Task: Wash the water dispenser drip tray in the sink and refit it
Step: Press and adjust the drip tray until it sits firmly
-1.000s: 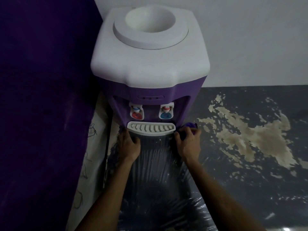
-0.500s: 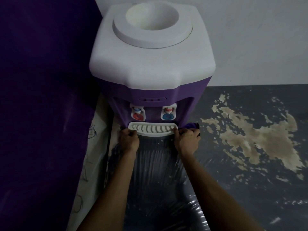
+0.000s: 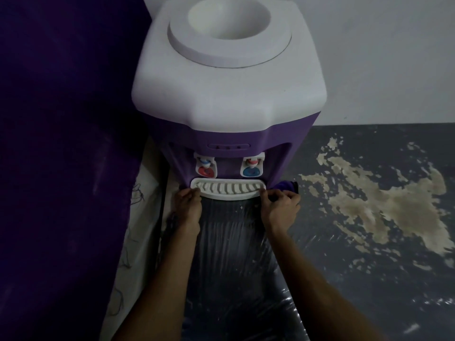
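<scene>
Left hand: I see my left hand (image 3: 188, 205) with its fingers curled round the left end of the drip tray (image 3: 227, 189), pinching its edge.
Right hand: my right hand (image 3: 279, 207) grips the right end of the same tray, fingers bent over the rim.
Drip tray: white, slotted, seated at the foot of the water dispenser (image 3: 229, 94), just below the two taps.
Taps: the red tap (image 3: 205, 167) is on the left, the blue tap (image 3: 252, 167) on the right, both above the tray and clear of it.
Dispenser: purple body, white top with an open round well, standing against a pale wall (image 3: 369, 57).
Surface: a dark counter (image 3: 369, 267) with pale worn patches; clear plastic sheet (image 3: 234, 254) lies under my forearms.
Cloth: a purple cloth (image 3: 286, 186) sits just beside my right hand, by the dispenser's corner.
</scene>
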Tool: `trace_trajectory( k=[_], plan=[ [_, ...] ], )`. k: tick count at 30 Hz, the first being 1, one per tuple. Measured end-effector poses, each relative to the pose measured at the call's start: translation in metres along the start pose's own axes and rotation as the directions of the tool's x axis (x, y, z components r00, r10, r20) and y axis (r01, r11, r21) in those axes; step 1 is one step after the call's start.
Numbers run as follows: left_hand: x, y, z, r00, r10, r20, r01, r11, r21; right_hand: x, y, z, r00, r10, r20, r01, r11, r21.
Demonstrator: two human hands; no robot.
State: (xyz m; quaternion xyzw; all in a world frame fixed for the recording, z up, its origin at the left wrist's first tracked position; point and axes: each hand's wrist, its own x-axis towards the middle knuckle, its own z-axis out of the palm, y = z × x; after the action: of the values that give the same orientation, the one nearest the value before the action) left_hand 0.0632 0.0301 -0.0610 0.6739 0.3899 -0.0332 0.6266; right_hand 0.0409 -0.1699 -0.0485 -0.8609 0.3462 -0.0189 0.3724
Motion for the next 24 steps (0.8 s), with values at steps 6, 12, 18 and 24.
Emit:
trace_trajectory(
  k=[6,12,18,24],
  plan=[
    [-0.005,0.016,0.009,0.994,-0.108,0.018,0.109,0.968,-0.226,-0.006,0.001,-0.001,1.000,-0.027,-0.003,0.027,1.000,0.012],
    [-0.007,0.018,0.010,0.981,-0.186,0.057,0.195,0.925,-0.327,-0.004,-0.005,-0.006,0.999,-0.009,0.048,0.009,1.000,-0.014],
    [-0.010,0.022,0.008,0.974,-0.186,0.125,0.222,0.888,-0.403,-0.006,-0.010,-0.011,0.994,-0.021,0.105,0.035,0.991,-0.129],
    [-0.013,0.023,0.005,0.974,-0.173,0.144,0.220,0.867,-0.446,-0.006,-0.015,-0.015,0.984,0.009,0.178,0.025,0.982,-0.189]
  ],
)
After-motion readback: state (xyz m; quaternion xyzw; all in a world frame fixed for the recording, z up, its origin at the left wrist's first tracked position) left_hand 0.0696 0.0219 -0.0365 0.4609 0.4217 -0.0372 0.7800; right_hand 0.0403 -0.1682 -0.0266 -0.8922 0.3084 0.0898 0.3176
